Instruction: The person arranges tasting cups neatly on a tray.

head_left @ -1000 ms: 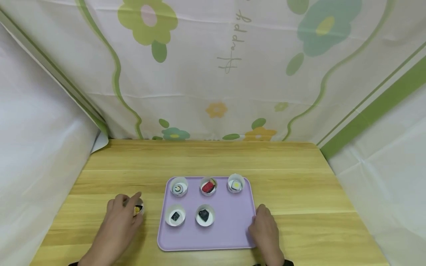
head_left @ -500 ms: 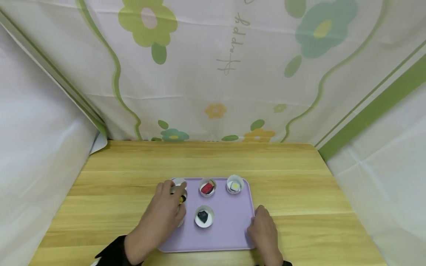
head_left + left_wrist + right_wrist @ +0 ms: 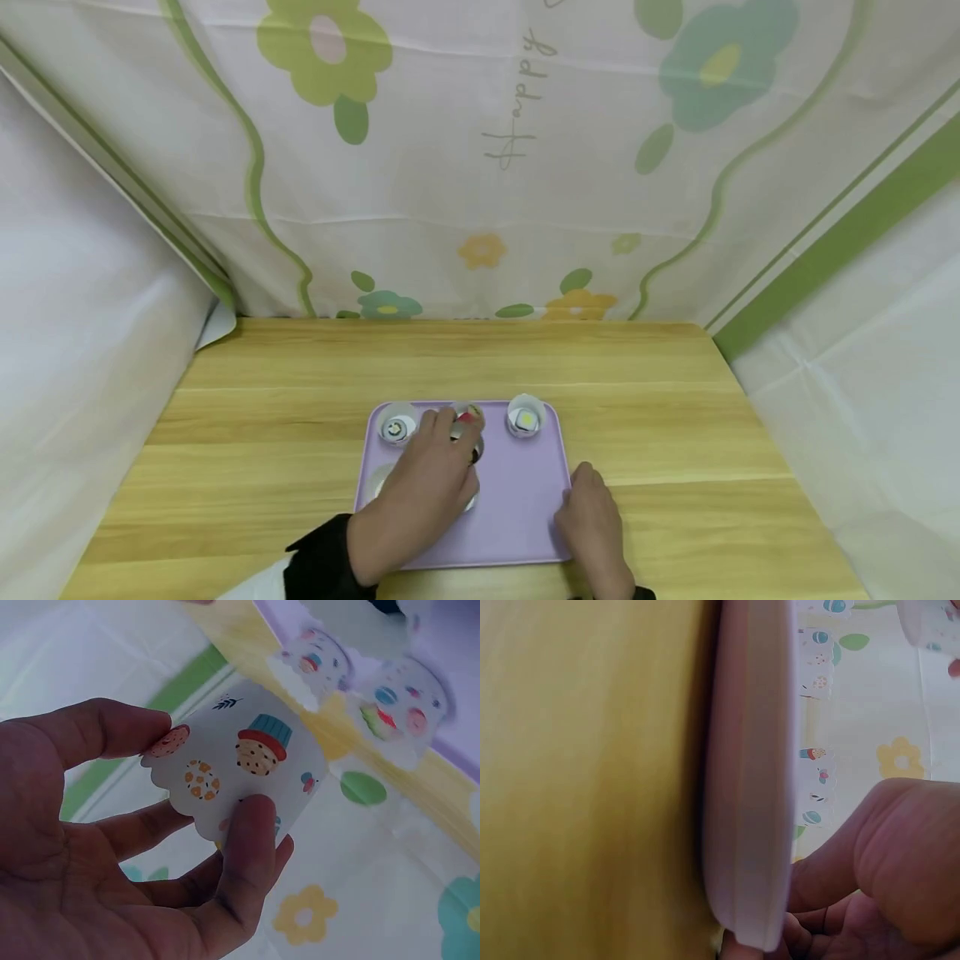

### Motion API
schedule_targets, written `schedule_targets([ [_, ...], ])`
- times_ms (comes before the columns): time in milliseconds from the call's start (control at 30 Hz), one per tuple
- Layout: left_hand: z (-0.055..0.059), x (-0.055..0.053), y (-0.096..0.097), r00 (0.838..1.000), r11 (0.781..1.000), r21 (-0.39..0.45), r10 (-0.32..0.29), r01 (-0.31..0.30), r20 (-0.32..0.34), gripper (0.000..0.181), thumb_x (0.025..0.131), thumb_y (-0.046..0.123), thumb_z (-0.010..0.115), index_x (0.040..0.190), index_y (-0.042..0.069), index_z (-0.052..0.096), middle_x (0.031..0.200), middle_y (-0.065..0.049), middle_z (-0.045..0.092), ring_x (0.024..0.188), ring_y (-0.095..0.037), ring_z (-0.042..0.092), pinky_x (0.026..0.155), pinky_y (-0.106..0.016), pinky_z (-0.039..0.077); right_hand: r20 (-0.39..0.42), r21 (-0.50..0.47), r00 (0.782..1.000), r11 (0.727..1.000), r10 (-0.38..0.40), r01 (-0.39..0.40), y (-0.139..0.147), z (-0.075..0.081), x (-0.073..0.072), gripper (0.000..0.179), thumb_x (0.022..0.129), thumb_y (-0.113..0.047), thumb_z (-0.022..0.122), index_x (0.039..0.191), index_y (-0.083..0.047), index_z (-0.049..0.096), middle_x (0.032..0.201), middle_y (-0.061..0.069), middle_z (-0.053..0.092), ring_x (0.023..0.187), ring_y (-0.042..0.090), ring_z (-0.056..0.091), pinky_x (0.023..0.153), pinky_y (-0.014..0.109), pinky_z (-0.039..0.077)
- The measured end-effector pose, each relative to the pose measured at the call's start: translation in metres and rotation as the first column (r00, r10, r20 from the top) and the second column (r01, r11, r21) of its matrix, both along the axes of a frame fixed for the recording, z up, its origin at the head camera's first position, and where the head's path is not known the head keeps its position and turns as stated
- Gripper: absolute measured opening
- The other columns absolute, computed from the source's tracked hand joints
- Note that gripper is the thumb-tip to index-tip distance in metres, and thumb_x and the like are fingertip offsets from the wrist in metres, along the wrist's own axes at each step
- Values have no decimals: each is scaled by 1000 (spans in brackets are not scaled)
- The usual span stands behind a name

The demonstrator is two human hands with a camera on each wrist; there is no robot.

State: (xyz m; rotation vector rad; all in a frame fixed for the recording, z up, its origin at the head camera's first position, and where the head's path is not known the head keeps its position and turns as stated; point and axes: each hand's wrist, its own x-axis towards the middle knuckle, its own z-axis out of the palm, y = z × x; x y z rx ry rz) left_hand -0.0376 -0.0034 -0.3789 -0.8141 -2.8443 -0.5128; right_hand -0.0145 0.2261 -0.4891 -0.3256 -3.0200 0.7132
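My left hand [image 3: 420, 492] pinches a paper baking cup [image 3: 259, 742] with a scalloped rim and cupcake prints, held above the lilac tray [image 3: 517, 525]. A dark bit of its contents shows past the fingers in the head view. On the tray's right edge, my right hand [image 3: 591, 518] grips the rim, thumb above and fingers below in the right wrist view. Along the back of the tray stand a cup with a toy sushi roll [image 3: 397, 429], a partly covered one with a red piece [image 3: 466, 416], and a cup with a white-and-yellow piece [image 3: 526, 420].
Two cups in the tray's front row, one at the left [image 3: 377, 481] and one in the middle [image 3: 471, 502], are mostly hidden by the left hand. The wooden table [image 3: 660, 400] meets a flowered cloth [image 3: 420, 183] at its back edge, with white cloth at both sides.
My left hand has carried the cup from the table left of the tray rightward over the tray, up to its middle. The right hand keeps its place on the tray's edge.
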Motion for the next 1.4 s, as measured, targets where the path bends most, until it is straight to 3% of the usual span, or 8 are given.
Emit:
schedule_targets([
  [167,-6,2,20,994,990,-99,-104,101,-28,48,82,20,63,126,2,61,117,-22,56,106,-33,51,80,-37,52,-12,5,1000,1000,-3,3,1,-2,-1,16,80,0,63,85,-1,48,74,8,48,62,21,47,53,36,42],
  [333,-15,5,36,986,974,-184,-145,129,-77,45,79,24,67,120,6,62,100,-13,58,93,-26,51,70,-29,51,-7,-5,1000,1000,-1,1,1,-3,-1,16,80,-1,63,85,-2,49,74,8,49,63,21,48,54,36,43],
  [767,-44,12,66,969,949,-217,-244,229,-42,44,81,28,71,119,7,60,95,-9,53,83,-20,47,51,-19,42,-45,1,999,1000,11,-11,-1,-2,0,17,78,0,64,83,-3,48,73,8,48,62,21,46,54,36,41],
  [933,-54,15,74,958,938,-232,-279,256,-71,44,82,27,70,120,6,61,95,-9,53,81,-18,47,50,-19,41,-41,11,999,1000,11,-11,0,-2,0,18,78,0,64,83,-3,47,73,7,47,62,20,46,53,36,42],
  [1133,-54,19,84,950,925,-272,-299,267,-86,38,86,23,66,120,6,61,95,-8,52,80,-16,45,51,-19,41,-65,10,998,1000,24,-23,1,-2,1,13,80,-2,62,82,-2,49,71,6,47,60,18,44,51,33,40],
  [1400,-60,17,88,960,912,-332,-275,240,-60,35,86,22,66,116,6,62,93,-9,50,80,-17,43,50,-20,41,-60,14,998,1000,19,-18,0,-2,0,16,77,-1,63,82,-3,48,72,6,47,61,18,44,52,33,40],
])
